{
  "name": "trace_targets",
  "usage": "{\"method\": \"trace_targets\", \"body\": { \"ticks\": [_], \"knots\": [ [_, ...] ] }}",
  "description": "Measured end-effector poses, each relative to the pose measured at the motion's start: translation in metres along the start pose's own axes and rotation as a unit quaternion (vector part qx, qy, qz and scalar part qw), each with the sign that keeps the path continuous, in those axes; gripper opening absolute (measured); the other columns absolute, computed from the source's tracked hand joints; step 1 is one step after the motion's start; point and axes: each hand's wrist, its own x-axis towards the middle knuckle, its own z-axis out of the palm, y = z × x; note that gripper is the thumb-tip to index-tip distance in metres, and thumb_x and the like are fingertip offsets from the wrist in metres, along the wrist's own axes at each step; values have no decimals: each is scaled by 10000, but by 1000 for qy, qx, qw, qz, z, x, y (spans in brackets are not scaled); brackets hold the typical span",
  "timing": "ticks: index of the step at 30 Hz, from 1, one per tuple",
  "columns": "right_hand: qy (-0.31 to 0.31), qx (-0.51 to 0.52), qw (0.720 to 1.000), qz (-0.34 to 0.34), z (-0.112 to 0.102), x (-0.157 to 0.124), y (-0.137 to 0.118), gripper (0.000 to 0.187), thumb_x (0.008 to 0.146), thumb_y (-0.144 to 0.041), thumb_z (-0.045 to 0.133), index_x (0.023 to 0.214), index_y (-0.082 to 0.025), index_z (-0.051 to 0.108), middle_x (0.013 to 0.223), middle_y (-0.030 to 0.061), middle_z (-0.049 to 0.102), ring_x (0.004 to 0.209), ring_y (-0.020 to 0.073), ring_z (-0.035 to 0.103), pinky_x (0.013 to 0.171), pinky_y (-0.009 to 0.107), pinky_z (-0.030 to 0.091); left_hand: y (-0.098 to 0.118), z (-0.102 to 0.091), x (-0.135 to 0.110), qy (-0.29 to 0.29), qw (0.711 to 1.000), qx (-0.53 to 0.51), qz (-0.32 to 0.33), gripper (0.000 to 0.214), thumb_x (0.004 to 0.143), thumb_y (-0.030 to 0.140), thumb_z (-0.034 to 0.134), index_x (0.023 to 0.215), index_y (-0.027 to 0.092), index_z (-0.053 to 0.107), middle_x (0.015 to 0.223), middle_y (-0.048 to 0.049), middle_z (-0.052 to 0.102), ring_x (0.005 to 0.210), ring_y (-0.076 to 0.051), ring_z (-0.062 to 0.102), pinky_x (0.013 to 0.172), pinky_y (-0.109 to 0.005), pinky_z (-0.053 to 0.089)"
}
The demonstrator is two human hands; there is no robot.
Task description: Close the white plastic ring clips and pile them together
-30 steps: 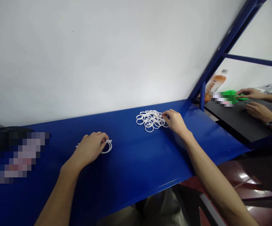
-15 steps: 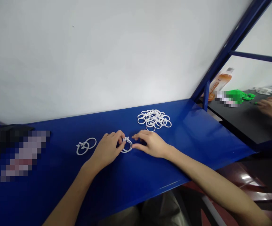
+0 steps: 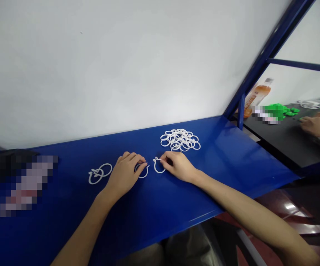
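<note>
My left hand is closed, its thumb and fingers pinching a thin white ring just above the blue table; part of the ring is behind the fingers. To its right, my right hand grips a second white ring with thumb and forefinger. This one has a small loop at its upper end, and the two rings are apart. Left of my left hand lie a couple of overlapping white rings. Beyond my right hand is a pile of several similar white rings.
A white wall rises behind the table, and a blue metal frame stands at its right end. On a neighbouring black table are green pieces, an orange bottle and another person's hands. Dark material lies far left.
The two rings that were together between my hands are now separated. My right hand, open before, has closed on one of them; my left hand keeps the other.
</note>
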Motion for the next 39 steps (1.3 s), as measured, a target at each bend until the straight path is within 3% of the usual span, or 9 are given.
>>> {"method": "trace_targets", "body": {
  "ticks": [2, 5, 9, 14, 21, 31, 36, 39],
  "knots": [
    [-5, 2, 1000, -5, 0, 0, -2, 102, 953, -225, 571, 897, -172, 638, 787, 7, 673, 685, 115, 601, 640, 233, 435, 2, 1, 0, 30, 999, -10, 17, 174, 943, 364, 559, 997, 250, 678, 1017, -24, 711, 1011, -238, 566, 942, -438, 431],
    [-15, 11, 999, -27, 1, -1, -5, 129, 971, -261, 568, 903, -173, 634, 779, 4, 657, 679, 113, 593, 635, 232, 440, 10, 1, -1, 20, 996, -83, 36, 214, 956, 380, 542, 1061, 261, 685, 1021, -14, 725, 1016, -214, 580, 943, -402, 469],
    [-35, 27, 996, -83, 0, -4, -8, 125, 980, -264, 580, 906, -174, 626, 781, 5, 628, 678, 116, 574, 637, 235, 454, 19, 4, -2, 1, 990, -135, 49, 189, 951, 336, 540, 917, 245, 701, 944, -17, 740, 960, -203, 597, 890, -364, 500],
    [-44, 15, 988, -150, -3, -8, -10, 189, 1027, -272, 493, 914, -177, 610, 839, 39, 635, 756, 150, 579, 694, 271, 486, 24, 9, -5, 21, 987, -144, 64, 230, 951, 243, 496, 820, 243, 686, 845, -15, 736, 900, -197, 588, 843, -349, 504],
    [-22, 16, 989, -147, -3, -8, -14, 183, 1027, -277, 498, 909, -176, 596, 833, 33, 620, 743, 145, 569, 684, 262, 480, 22, 10, -5, 59, 985, -129, 101, 286, 965, 193, 452, 823, 234, 696, 833, -11, 744, 862, -181, 590, 804, -320, 496],
    [-34, -58, 973, -222, -4, -13, -17, 288, 1066, -286, 383, 926, -161, 602, 825, 54, 599, 741, 163, 510, 687, 281, 458, 25, 15, -10, 68, 984, -156, 55, 272, 951, 205, 471, 784, 248, 682, 772, -4, 710, 825, -174, 613, 802, -315, 506],
    [-22, -99, 976, -192, -5, -7, -12, 305, 1067, -304, 382, 953, -166, 629, 853, 65, 627, 778, 172, 545, 710, 295, 471, 25, 17, -5, 71, 990, -113, 54, 211, 971, 280, 485, 887, 244, 675, 874, -18, 729, 884, -187, 622, 863, -344, 501],
    [15, -127, 981, -149, -16, 0, 2, 259, 1051, -264, 421, 1043, -166, 661, 930, 88, 648, 858, 188, 585, 764, 317, 494, 20, 14, -2, 63, 995, -56, 59, 178, 964, 359, 534, 1012, 236, 654, 967, -34, 734, 959, -215, 615, 923, -392, 475]
  ]
}}
